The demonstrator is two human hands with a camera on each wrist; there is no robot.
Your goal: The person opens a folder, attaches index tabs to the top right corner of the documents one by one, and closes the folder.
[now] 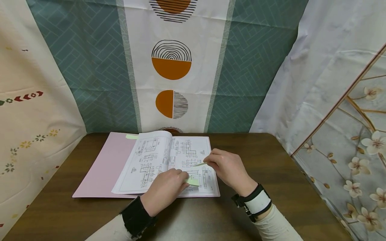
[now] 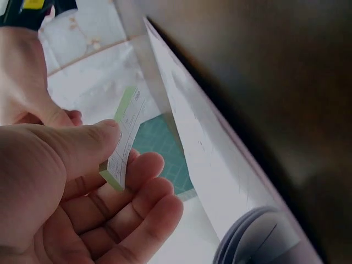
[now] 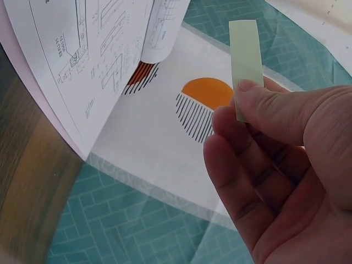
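Note:
A booklet of technical drawings [image 1: 197, 150] lies open on the table, its left page curving up near the spine. My left hand [image 1: 167, 187] is over the lower middle of the booklet. Its thumb and fingers pinch a small pad of pale green sticky notes [image 2: 126, 137], with printed backing facing the left wrist camera. Above the right page, my right hand [image 1: 229, 169] pinches a single green sticky strip [image 3: 246, 49] between thumb and forefinger. The strip points left toward the spine in the head view, and its other end is free.
A pink cover [image 1: 102, 170] extends out at the booklet's left, with another green sticky strip [image 1: 131, 136] at its top edge. The brown wooden table [image 1: 271, 187] runs back to a patterned curtain [image 1: 253, 67]. Cloth also hangs at both sides.

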